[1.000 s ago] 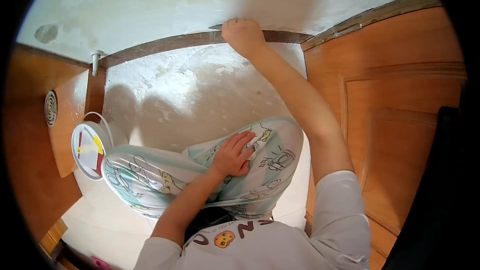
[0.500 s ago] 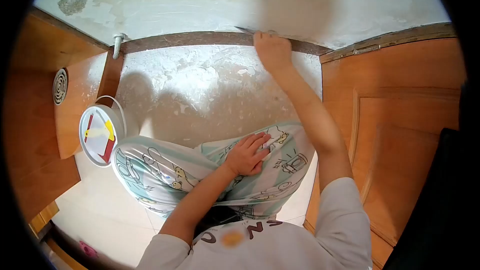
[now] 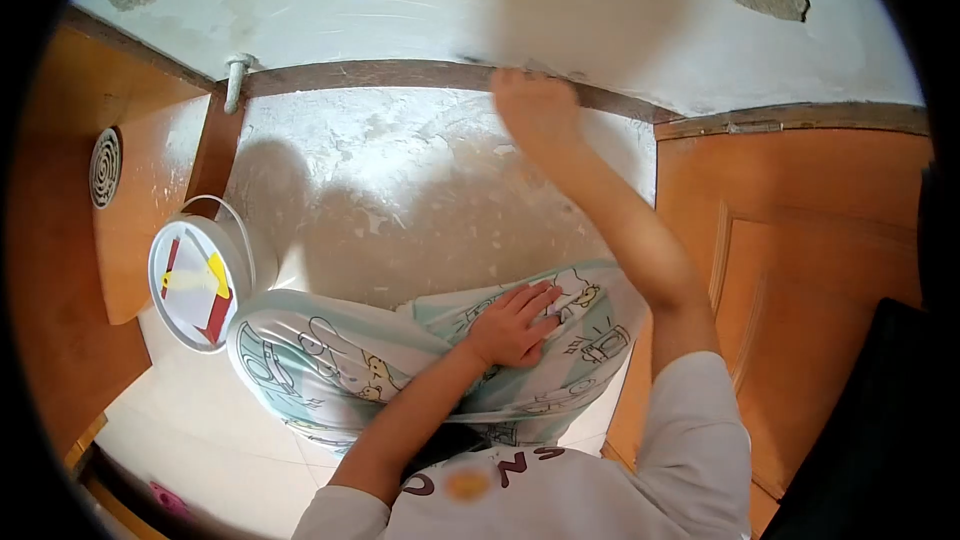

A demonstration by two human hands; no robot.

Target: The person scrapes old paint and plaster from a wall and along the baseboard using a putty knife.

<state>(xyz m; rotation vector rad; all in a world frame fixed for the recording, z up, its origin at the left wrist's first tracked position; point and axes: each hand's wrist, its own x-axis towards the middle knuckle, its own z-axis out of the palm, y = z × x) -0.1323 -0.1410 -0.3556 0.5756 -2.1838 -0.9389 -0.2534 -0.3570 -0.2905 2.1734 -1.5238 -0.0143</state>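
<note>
Blade [image 3: 470, 59], thin, dark and blurred, at the lower edge of the wall [image 3: 360, 10], just above the wood strip [image 3: 370, 74]. Working the wall's edge appears to be the step in hand; another stroke would call for steady, flat contact. The right hand [image 3: 538, 105] is curled around its hidden handle, arm reaching forward. The left hand [image 3: 513, 325], palm down, rests on the trousers [image 3: 310, 350], grasping nothing visible.

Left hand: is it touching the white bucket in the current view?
No, the left hand lies on the patterned trousers, apart from the white bucket.
</note>
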